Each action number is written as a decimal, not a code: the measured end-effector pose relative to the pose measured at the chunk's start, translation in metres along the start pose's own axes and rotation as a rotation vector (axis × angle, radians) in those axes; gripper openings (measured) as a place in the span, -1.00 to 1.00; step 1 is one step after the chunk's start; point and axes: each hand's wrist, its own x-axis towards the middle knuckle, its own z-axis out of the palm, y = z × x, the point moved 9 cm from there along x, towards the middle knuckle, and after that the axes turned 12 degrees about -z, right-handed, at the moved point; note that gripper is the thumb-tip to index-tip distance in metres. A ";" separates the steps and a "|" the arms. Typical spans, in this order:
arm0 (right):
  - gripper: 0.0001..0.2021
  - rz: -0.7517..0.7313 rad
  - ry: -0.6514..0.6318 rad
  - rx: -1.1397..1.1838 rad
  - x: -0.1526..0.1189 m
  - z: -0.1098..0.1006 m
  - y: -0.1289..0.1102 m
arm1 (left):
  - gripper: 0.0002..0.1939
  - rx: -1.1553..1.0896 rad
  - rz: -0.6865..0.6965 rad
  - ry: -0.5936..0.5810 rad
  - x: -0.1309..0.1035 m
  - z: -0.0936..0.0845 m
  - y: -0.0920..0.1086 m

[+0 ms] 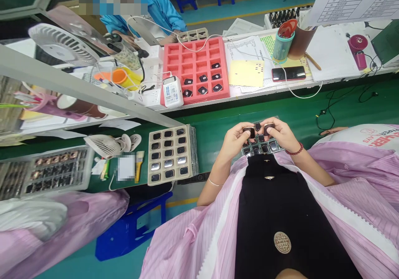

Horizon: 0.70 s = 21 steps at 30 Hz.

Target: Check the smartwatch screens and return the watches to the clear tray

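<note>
My left hand is closed on a small dark square piece, pinched between thumb and fingers. In my right hand is another dark piece, gripped the same way. Both hands are over a clear tray on the green bench, close to my body. Several dark square pieces with shiny faces sit in its compartments. The two hands are a short distance apart, with a small dark piece visible between them.
Left of my hands is a stack of beige trays with dark square pieces. A red tray and a phone lie on the raised shelf ahead. Co-workers sit at left, at right and across. A blue stool stands at lower left.
</note>
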 end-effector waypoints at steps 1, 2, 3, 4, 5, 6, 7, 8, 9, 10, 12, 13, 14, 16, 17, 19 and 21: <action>-0.74 -0.003 -0.006 -0.004 0.000 0.000 0.000 | -0.62 0.000 0.006 0.005 0.000 0.000 0.001; -0.72 -0.007 -0.013 -0.003 -0.001 0.001 -0.001 | -0.61 -0.004 0.017 0.002 -0.001 0.000 0.002; -0.69 -0.010 -0.024 0.003 -0.001 0.002 -0.001 | -0.59 -0.010 0.028 -0.005 -0.001 0.001 0.004; -0.67 -0.013 -0.038 0.011 -0.001 0.004 -0.001 | -0.58 -0.016 0.037 -0.010 -0.002 0.001 0.005; -0.65 -0.012 -0.053 0.017 -0.001 0.005 -0.001 | -0.58 -0.018 0.041 -0.011 -0.002 0.002 0.006; -0.66 -0.008 -0.067 0.020 -0.001 0.007 -0.001 | -0.59 -0.017 0.042 -0.007 -0.002 0.002 0.006; -0.69 -0.001 -0.079 0.021 -0.002 0.008 0.000 | -0.61 -0.014 0.039 0.000 -0.002 0.001 0.006; -0.71 0.005 -0.087 0.020 -0.002 0.009 0.000 | -0.61 -0.012 0.037 0.005 -0.002 0.001 0.006; -0.73 0.010 -0.088 0.019 -0.002 0.009 0.000 | -0.61 -0.012 0.038 0.004 -0.002 0.001 0.006; -0.73 0.011 -0.083 0.018 -0.002 0.008 0.000 | -0.60 -0.016 0.040 -0.004 -0.002 0.002 0.005; -0.71 0.005 -0.060 0.015 -0.002 0.006 0.000 | -0.54 -0.027 0.041 -0.036 -0.003 0.004 0.004; -0.69 0.002 -0.044 0.011 -0.002 0.005 0.000 | -0.51 -0.028 0.037 -0.056 -0.003 0.005 0.003; -0.69 0.000 -0.030 0.007 -0.001 0.004 0.000 | -0.49 -0.023 0.028 -0.072 -0.003 0.006 0.001; -0.72 0.001 -0.007 0.002 -0.001 0.002 0.000 | -0.51 -0.003 0.006 -0.085 -0.002 0.007 -0.002; -0.72 0.001 -0.002 0.004 -0.001 0.002 -0.001 | -0.52 0.006 -0.001 -0.082 -0.002 0.006 -0.003; -0.71 0.000 0.003 0.006 -0.001 0.003 -0.001 | -0.54 0.010 -0.009 -0.065 -0.001 0.005 -0.005; -0.71 0.000 0.005 -0.004 -0.001 0.002 -0.001 | -0.53 0.002 -0.012 -0.053 0.000 0.004 -0.005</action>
